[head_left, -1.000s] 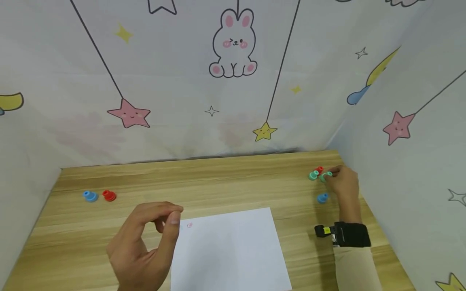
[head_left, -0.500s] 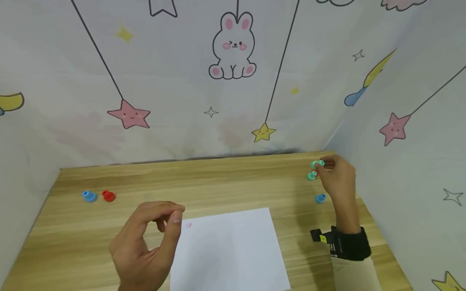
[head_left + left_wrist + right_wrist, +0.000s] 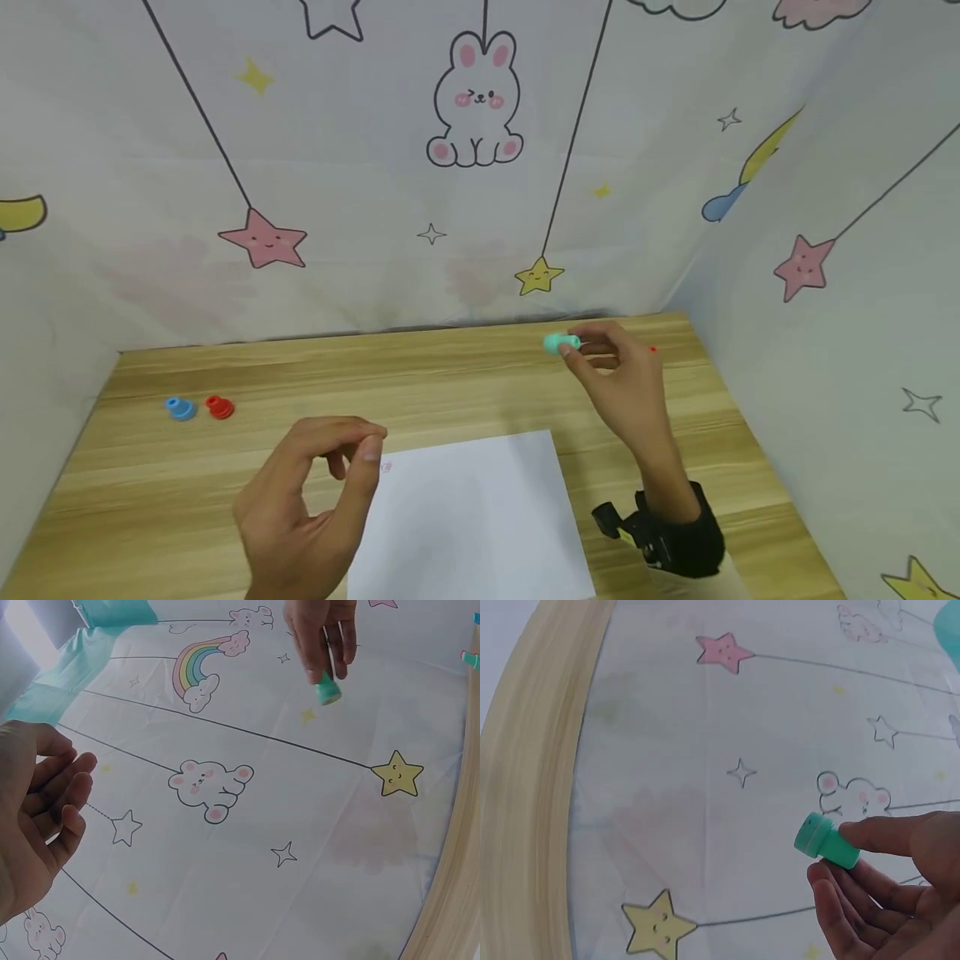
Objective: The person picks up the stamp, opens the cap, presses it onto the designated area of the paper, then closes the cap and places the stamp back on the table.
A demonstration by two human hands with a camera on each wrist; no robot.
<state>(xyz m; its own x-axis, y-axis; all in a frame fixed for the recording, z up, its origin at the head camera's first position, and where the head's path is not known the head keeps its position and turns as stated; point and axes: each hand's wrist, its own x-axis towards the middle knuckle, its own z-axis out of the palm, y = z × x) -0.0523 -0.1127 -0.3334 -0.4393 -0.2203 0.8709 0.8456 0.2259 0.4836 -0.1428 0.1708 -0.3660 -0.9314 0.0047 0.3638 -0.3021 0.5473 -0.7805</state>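
Note:
My right hand (image 3: 618,379) pinches a small green stamp (image 3: 561,343) between thumb and fingers, raised near the back of the table. Close up in the right wrist view, the stamp (image 3: 827,840) lies tilted, its wider end pointing away from the palm. My left hand (image 3: 307,504) hovers by the left edge of a white sheet of paper (image 3: 465,517), fingers loosely curled with nothing between them. A small pink mark (image 3: 386,467) shows at the paper's upper left corner. Behind the right hand peeks a bit of a red stamp (image 3: 652,349), mostly hidden.
A blue stamp (image 3: 181,408) and a red stamp (image 3: 220,407) stand at the left of the wooden table (image 3: 397,375). Cloth walls with printed stars and a bunny enclose the back and sides. Another green stamp (image 3: 471,658) shows at the left wrist view's edge.
My right hand has lifted the green stamp from the group at the back right and carried it leftward. The left hand has barely shifted.

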